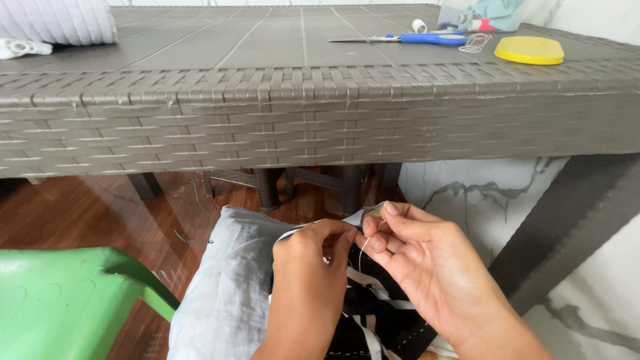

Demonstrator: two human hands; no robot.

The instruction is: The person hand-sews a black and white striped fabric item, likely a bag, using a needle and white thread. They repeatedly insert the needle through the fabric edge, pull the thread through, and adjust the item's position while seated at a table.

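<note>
Pinching a fold of pale grey cloth (227, 287) low in the near middle of the scene, with the left hand (310, 267) curled almost shut, fingertips pressed on the fabric edge. Meeting it from the right, the right hand (413, 250), thumb and forefinger closed tight on a thin white thread (363, 250) that runs down between both hands; other fingers loosely bent. Cannot tell whether a needle sits in that pinch. Lying under both hands, a black cloth with white stripes (373, 313), touching the grey one. Standing at near left, a green plastic chair (60, 300). Stretching across the far side, a brown woven table (267, 120), carrying blue-handled scissors (413, 39), a white thread spool (419, 25) just beyond them, and a yellow oval lid (530, 50) at far right. Resting at the table's far left corner, a white ribbed pillow (60, 20).
</note>
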